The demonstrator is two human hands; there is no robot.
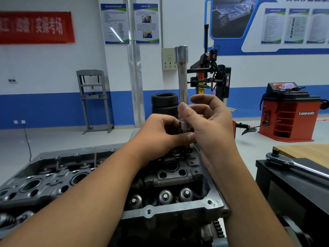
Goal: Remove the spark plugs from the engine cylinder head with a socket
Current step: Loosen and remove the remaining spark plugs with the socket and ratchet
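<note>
A long chrome extension bar with a socket (183,75) stands upright above the far right end of the grey cylinder head (170,175). My right hand (211,125) pinches its lower shaft between thumb and fingers. My left hand (160,134) curls its fingers round the bar's bottom end, just over the head; what sits under the fingers is hidden. Round open plug wells (171,165) show along the middle of the head.
A chrome ratchet wrench (292,164) lies on a dark box at the right, beside a wooden bench top (306,150). Beyond stand stacked tyres (164,102), a tyre changer (211,77), an orange wheel balancer (288,113) and a grey press frame (94,98).
</note>
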